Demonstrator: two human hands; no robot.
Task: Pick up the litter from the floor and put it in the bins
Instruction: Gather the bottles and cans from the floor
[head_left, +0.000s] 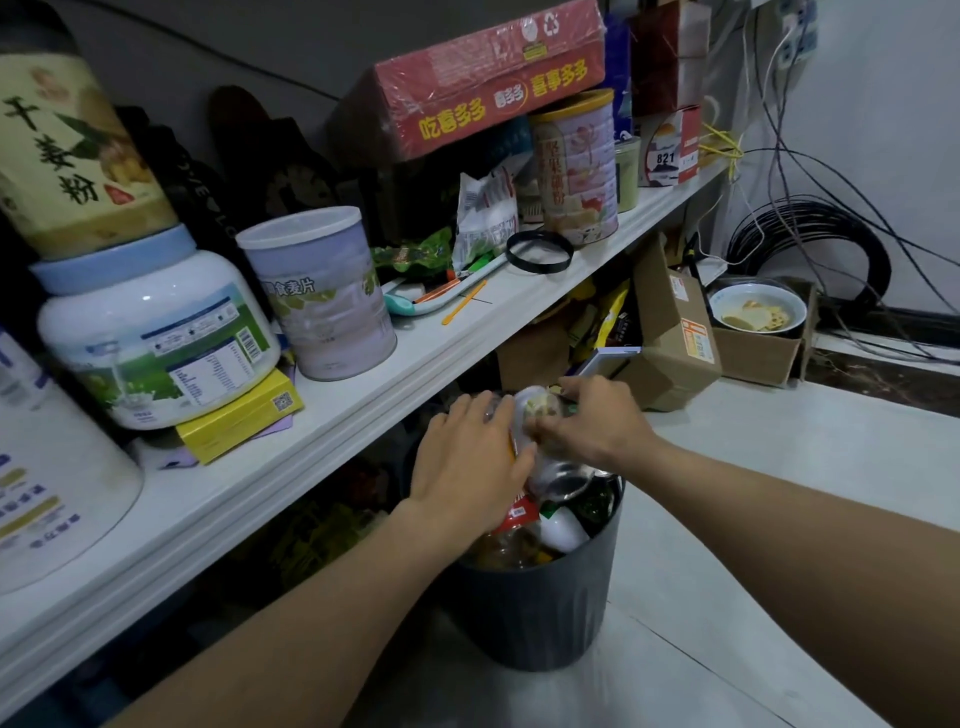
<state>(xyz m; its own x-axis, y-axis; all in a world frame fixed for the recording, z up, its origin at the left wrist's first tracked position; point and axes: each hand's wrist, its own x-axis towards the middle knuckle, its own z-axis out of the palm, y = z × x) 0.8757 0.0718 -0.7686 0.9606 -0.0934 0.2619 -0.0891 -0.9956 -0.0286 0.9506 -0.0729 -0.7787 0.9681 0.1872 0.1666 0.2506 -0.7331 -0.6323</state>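
A dark grey ribbed bin (540, 618) stands on the pale floor under a white shelf, packed with bottles and wrappers. Over its mouth my left hand (467, 467) grips a clear plastic bottle (558, 475) with an orange label, tilted towards the bin. My right hand (592, 421) pinches the upper end of the same bottle, where some yellowish stuff shows. Inside the bin lie a red-labelled bottle (514, 530) and a white bottle (563, 530).
The white shelf (363, 410) on the left carries tins, jars and a red box. Cardboard boxes (675, 338) sit behind the bin; one holds a bowl (756, 309) of leftovers. Coiled black cables (831, 249) hang by the right wall. Pale floor (779, 519) lies right of the bin.
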